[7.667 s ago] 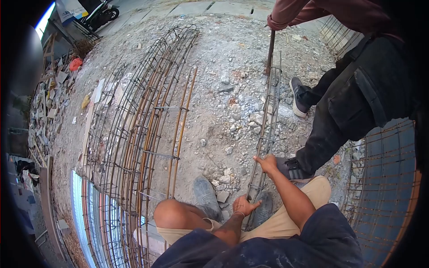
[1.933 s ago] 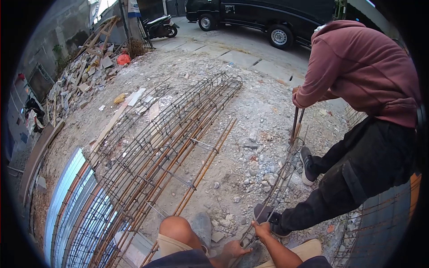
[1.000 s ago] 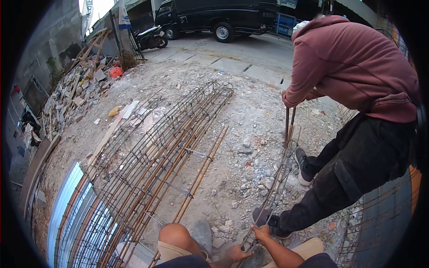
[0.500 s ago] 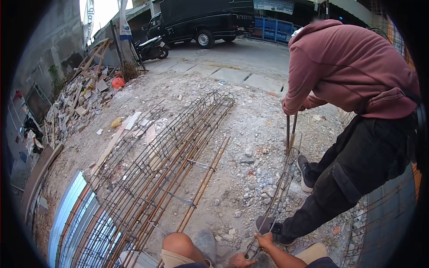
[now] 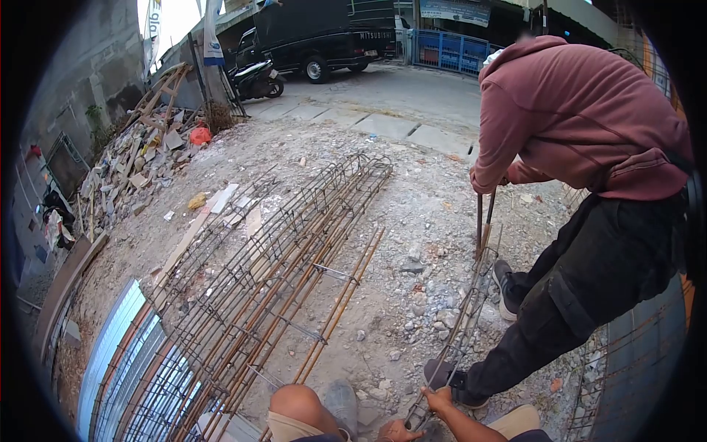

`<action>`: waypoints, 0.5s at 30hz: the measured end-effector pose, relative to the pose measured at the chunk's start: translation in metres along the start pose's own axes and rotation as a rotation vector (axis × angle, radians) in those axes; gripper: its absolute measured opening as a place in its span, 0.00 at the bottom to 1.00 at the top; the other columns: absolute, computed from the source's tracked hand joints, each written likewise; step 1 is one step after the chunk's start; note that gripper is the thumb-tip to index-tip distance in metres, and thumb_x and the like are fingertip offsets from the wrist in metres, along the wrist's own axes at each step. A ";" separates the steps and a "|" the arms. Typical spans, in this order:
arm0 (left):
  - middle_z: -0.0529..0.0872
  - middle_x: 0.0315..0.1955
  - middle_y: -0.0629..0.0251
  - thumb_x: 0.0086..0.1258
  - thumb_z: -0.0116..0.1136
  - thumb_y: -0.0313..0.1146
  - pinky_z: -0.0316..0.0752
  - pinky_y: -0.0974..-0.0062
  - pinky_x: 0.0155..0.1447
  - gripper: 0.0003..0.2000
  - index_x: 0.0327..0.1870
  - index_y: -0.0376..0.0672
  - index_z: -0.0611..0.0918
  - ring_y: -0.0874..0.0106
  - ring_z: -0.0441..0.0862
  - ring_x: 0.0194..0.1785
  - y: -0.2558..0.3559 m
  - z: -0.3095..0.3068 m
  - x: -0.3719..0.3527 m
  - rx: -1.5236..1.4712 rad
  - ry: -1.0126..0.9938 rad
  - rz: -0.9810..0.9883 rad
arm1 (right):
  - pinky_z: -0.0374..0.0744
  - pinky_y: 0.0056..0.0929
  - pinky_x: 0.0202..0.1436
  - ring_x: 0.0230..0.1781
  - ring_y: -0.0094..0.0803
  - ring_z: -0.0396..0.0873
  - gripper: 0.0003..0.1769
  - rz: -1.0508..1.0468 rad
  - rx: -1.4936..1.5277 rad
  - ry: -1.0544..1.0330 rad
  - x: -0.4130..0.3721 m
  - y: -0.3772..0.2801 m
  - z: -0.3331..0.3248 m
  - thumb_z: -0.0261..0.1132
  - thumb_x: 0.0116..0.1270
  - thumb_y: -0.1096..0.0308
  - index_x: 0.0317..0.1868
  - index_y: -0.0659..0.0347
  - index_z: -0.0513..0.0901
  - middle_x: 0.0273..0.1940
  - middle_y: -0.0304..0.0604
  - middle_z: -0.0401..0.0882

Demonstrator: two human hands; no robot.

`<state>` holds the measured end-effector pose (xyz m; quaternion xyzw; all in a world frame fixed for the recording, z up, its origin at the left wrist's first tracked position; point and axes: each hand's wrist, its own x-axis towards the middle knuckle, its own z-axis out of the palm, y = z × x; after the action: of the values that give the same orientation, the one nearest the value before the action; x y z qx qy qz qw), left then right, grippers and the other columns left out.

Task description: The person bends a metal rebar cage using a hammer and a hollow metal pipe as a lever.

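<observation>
Narrow steel cage (image 5: 459,318) at my fingers, long axis forward and slightly right, toward the co-worker's upright bars (image 5: 479,221). My right hand (image 5: 440,398), nearer those bars, grips its rods. Left hand (image 5: 398,431) against the cage, closer in; finger closure unclear.

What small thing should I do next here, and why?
Probably brace the near end of the narrow rebar cage with your left hand and right hand: they're on it, and the co-worker is bent over its far end, gripping upright bars.
</observation>
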<state>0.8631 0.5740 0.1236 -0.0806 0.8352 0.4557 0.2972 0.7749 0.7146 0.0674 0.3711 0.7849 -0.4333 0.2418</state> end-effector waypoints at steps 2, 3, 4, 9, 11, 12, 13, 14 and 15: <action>0.79 0.24 0.51 0.41 0.64 0.61 0.68 0.62 0.36 0.31 0.29 0.36 0.79 0.57 0.76 0.29 0.000 -0.001 0.000 -0.017 0.004 -0.003 | 0.76 0.33 0.35 0.39 0.42 0.77 0.52 0.044 0.012 -0.043 -0.018 -0.020 -0.011 0.73 0.45 0.53 0.57 0.82 0.53 0.47 0.62 0.71; 0.79 0.24 0.51 0.41 0.64 0.61 0.68 0.62 0.35 0.30 0.29 0.36 0.79 0.58 0.76 0.29 -0.001 -0.001 0.000 -0.039 -0.010 -0.003 | 0.77 0.32 0.28 0.34 0.40 0.78 0.53 0.090 0.027 -0.085 -0.024 -0.027 -0.014 0.72 0.47 0.54 0.58 0.83 0.49 0.46 0.62 0.71; 0.79 0.23 0.51 0.41 0.64 0.60 0.67 0.62 0.35 0.30 0.29 0.36 0.79 0.58 0.76 0.29 -0.001 -0.002 0.000 -0.063 -0.024 -0.003 | 0.77 0.32 0.28 0.34 0.40 0.78 0.53 0.088 0.025 -0.086 -0.017 -0.023 -0.012 0.72 0.47 0.54 0.58 0.83 0.49 0.46 0.62 0.71; 0.79 0.24 0.52 0.41 0.65 0.59 0.68 0.62 0.36 0.29 0.30 0.37 0.79 0.58 0.76 0.29 0.001 -0.002 -0.003 -0.060 -0.003 0.009 | 0.76 0.29 0.22 0.27 0.38 0.78 0.56 0.032 0.039 -0.196 0.000 -0.010 -0.013 0.70 0.50 0.57 0.57 0.87 0.40 0.46 0.63 0.69; 0.79 0.25 0.52 0.41 0.65 0.58 0.68 0.62 0.36 0.28 0.30 0.38 0.79 0.58 0.75 0.30 -0.007 0.004 0.001 -0.057 0.042 0.043 | 0.76 0.30 0.22 0.27 0.38 0.78 0.55 0.019 0.039 -0.189 0.003 -0.006 -0.010 0.70 0.50 0.58 0.57 0.87 0.41 0.46 0.63 0.69; 0.79 0.25 0.52 0.41 0.65 0.58 0.68 0.62 0.36 0.28 0.31 0.39 0.79 0.57 0.75 0.30 -0.011 0.006 0.005 -0.030 0.012 0.041 | 0.76 0.30 0.22 0.27 0.38 0.78 0.53 0.003 0.041 -0.183 0.005 -0.004 -0.009 0.70 0.50 0.58 0.57 0.86 0.42 0.46 0.63 0.69; 0.79 0.25 0.53 0.41 0.66 0.57 0.68 0.62 0.36 0.27 0.31 0.39 0.79 0.57 0.75 0.30 -0.012 0.007 0.007 -0.002 -0.017 0.038 | 0.76 0.30 0.22 0.27 0.38 0.78 0.53 0.002 0.043 -0.185 0.005 -0.003 -0.008 0.70 0.50 0.58 0.57 0.86 0.42 0.46 0.63 0.69; 0.79 0.25 0.53 0.41 0.66 0.57 0.68 0.62 0.36 0.27 0.31 0.39 0.79 0.57 0.75 0.30 -0.013 0.008 0.008 0.001 -0.015 0.038 | 0.76 0.31 0.22 0.26 0.38 0.78 0.52 0.000 0.062 -0.170 0.006 -0.002 -0.007 0.71 0.50 0.59 0.56 0.85 0.44 0.45 0.63 0.70; 0.79 0.26 0.53 0.41 0.66 0.56 0.68 0.62 0.36 0.27 0.31 0.39 0.79 0.57 0.76 0.31 -0.014 0.010 0.008 0.002 -0.006 0.034 | 0.76 0.31 0.22 0.26 0.39 0.78 0.50 -0.003 0.079 -0.156 0.006 -0.002 -0.006 0.71 0.50 0.59 0.55 0.84 0.46 0.45 0.63 0.70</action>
<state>0.8664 0.5755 0.1050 -0.0650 0.8360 0.4601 0.2919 0.7697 0.7217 0.0673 0.3443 0.7466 -0.4917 0.2869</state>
